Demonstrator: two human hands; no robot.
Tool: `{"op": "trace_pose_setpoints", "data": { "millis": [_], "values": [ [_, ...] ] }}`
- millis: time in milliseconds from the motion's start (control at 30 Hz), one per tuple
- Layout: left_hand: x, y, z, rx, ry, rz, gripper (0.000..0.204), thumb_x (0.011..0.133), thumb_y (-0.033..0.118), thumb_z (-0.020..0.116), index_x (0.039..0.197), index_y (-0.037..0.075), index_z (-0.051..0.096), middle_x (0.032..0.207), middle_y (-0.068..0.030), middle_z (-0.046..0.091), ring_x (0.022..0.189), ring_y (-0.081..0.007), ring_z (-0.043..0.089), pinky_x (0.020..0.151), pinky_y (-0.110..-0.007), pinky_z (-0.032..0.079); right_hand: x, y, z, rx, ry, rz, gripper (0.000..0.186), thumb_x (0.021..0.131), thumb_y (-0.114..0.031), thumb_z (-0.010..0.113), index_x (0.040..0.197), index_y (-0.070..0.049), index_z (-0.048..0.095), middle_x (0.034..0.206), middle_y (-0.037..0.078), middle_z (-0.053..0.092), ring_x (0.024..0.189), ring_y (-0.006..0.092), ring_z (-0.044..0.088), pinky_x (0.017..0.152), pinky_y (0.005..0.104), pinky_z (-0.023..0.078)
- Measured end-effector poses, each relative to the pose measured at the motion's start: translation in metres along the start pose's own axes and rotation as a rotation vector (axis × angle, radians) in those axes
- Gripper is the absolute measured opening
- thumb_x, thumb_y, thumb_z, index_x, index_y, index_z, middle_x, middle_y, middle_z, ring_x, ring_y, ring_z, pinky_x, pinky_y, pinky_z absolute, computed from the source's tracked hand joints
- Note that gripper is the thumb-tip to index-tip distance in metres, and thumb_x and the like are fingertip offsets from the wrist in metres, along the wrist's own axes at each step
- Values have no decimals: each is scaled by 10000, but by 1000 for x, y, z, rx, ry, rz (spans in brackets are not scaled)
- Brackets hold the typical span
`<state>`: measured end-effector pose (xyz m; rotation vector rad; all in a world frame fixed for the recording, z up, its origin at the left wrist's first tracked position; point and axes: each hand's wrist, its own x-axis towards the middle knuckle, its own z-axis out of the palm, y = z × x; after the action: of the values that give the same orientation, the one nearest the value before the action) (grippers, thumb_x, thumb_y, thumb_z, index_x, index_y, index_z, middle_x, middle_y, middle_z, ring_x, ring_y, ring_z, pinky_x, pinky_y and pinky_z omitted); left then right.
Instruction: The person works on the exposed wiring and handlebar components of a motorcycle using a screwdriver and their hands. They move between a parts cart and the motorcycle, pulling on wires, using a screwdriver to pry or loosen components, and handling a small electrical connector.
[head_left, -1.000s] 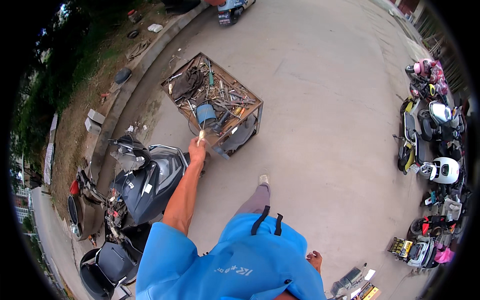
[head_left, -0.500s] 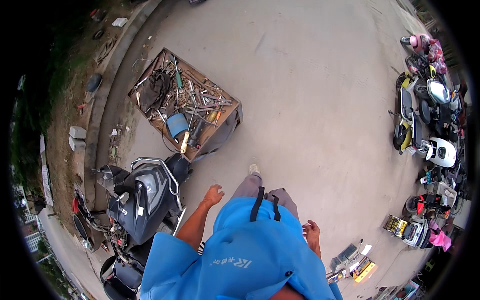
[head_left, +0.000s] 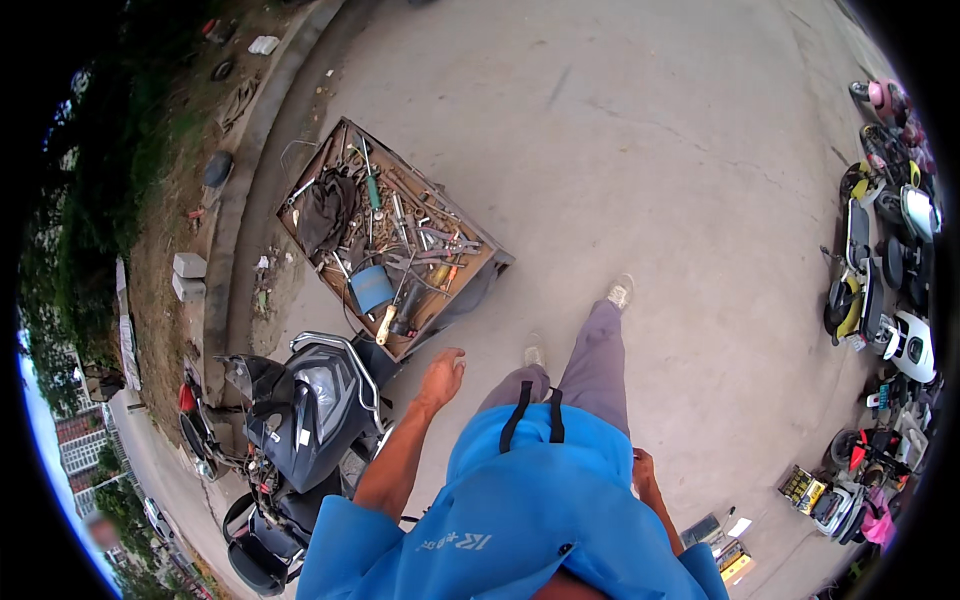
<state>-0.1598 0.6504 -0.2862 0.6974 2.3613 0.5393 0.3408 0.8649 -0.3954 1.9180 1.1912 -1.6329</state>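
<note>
My left hand (head_left: pixel 442 376) hangs open and empty beside a black electric scooter (head_left: pixel 335 445), just below a metal tool cart (head_left: pixel 493 257). The cart's top is cluttered with wrenches, pliers (head_left: pixel 460 245), a green-handled tool (head_left: pixel 374 192), a dark cloth (head_left: pixel 325 215), a blue cylinder (head_left: pixel 371 288) and, at its near corner, a cream-handled screwdriver (head_left: pixel 385 326). My right hand (head_left: pixel 642 467) is down at my side, partly behind my blue shirt (head_left: pixel 500 500), its fingers not clear.
Several parked scooters (head_left: pixel 860 280) line the right. At the lower right, boxes and loose items (head_left: pixel 730 550) lie on the pavement (head_left: pixel 680 250). A curb (head_left: pixel 235 210) with concrete blocks (head_left: pixel 190 275) beside it borders a dirt verge and greenery on the left.
One second ago my left hand gripped the cream-handled screwdriver at the cart; it has let go and moved down, leaving the screwdriver on the cart. My legs have stepped.
</note>
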Motion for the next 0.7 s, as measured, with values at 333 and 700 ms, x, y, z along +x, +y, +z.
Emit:
{"op": "trace_pose_setpoints", "data": {
  "millis": [333, 700],
  "values": [
    [207, 112, -37, 372, 212, 201, 388, 858, 125, 680, 1222, 34, 581, 1358, -187, 497, 1286, -385, 462, 1077, -502, 383, 71, -222, -104, 99, -16, -84, 423, 895, -136, 587, 1287, 22, 561, 859, 90, 672, 655, 134, 620, 508, 262, 448],
    [304, 91, 5, 456, 126, 90, 200, 791, 170, 722, 955, 71, 666, 1016, -69, 665, 915, -264, 647, 753, -373, 547, 174, -373, -153, -50, -33, -68, 353, 948, -172, 588, 1274, -37, 574, 880, 22, 651, 725, 98, 593, 594, 239, 450]
  ]
}}
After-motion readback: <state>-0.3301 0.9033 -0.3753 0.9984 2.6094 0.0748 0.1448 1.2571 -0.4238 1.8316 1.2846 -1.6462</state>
